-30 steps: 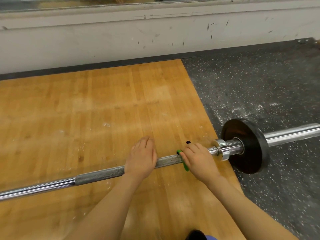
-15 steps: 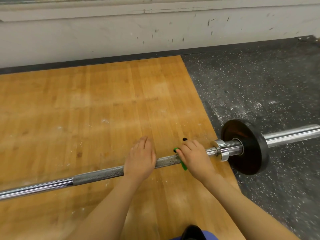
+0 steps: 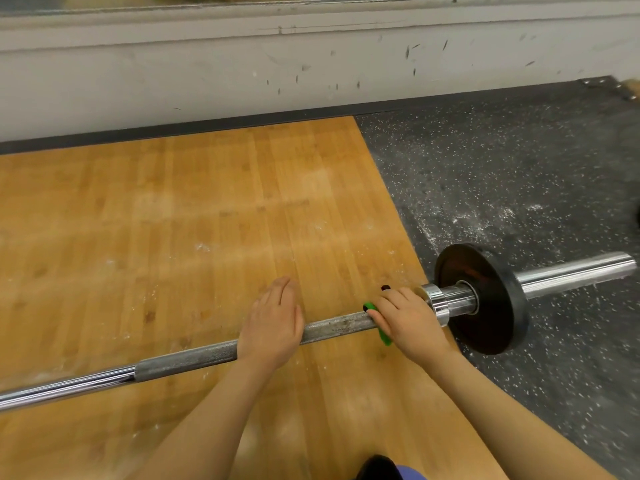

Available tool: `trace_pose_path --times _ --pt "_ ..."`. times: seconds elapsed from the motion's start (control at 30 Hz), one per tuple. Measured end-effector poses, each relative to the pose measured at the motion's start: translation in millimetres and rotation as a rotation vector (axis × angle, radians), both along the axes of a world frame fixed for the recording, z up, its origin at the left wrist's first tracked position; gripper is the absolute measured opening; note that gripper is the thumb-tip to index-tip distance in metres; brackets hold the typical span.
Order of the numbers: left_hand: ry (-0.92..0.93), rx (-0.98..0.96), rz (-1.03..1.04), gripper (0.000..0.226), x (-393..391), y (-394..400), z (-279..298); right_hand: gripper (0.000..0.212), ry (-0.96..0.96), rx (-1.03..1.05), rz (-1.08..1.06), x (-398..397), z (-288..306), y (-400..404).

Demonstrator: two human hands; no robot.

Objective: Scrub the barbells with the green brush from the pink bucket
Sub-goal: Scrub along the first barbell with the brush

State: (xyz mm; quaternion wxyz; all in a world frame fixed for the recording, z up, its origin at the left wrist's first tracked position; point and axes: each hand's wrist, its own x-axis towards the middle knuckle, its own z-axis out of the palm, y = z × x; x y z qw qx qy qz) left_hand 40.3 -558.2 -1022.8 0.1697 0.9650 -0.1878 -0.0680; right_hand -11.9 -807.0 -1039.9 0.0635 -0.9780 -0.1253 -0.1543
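Note:
A steel barbell [image 3: 336, 325] lies across the wooden platform, its knurled grey shaft running from lower left to a chrome collar and a black plate [image 3: 485, 299] at the right. My left hand [image 3: 273, 323] rests flat on the shaft with straight fingers. My right hand [image 3: 403, 318] grips the green brush [image 3: 382, 336] and presses it onto the shaft just left of the collar. Only the brush's green edges and a dark tip show past my fingers. The pink bucket is out of view.
The wooden platform [image 3: 173, 237] carries white chalk dust. Speckled black rubber flooring [image 3: 519, 174] lies to the right, under the plate and sleeve. A scuffed white wall [image 3: 207, 71] runs along the far side. My knee [image 3: 388, 469] shows at the bottom edge.
My right hand has slid the brush rightward along the shaft, closer to the collar. My left hand stays on the bar.

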Motion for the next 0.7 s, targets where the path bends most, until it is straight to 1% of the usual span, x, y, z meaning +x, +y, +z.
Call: trace_pose_path --times 0.1,0.27,0.37,0.47,0.53,0.6,0.7 --pt "0.017 0.012 -0.008 0.045 6 -1 0 0.037 -0.037 0.099 -0.019 -3 6 -3" --pt "-0.015 0.038 -0.008 0.044 19 -1 -1 0.038 -0.123 0.263 -0.141 -10 32 -22" --pt "-0.022 0.058 -0.012 0.055 26 -4 1 0.037 -0.207 0.326 -0.232 -12 48 -37" --pt "-0.037 0.091 -0.014 0.062 32 -7 2 0.038 -0.251 0.356 -0.248 -15 59 -45" --pt "-0.045 0.129 -0.030 0.066 37 -7 3 0.035 -0.242 0.396 -0.242 -14 62 -47" --pt "-0.058 0.176 -0.041 0.064 43 -7 3 0.031 -0.205 0.417 -0.258 -7 60 -48" --pt "-0.044 0.226 -0.023 0.065 50 -8 7 0.023 -0.147 0.366 -0.276 13 48 -49"
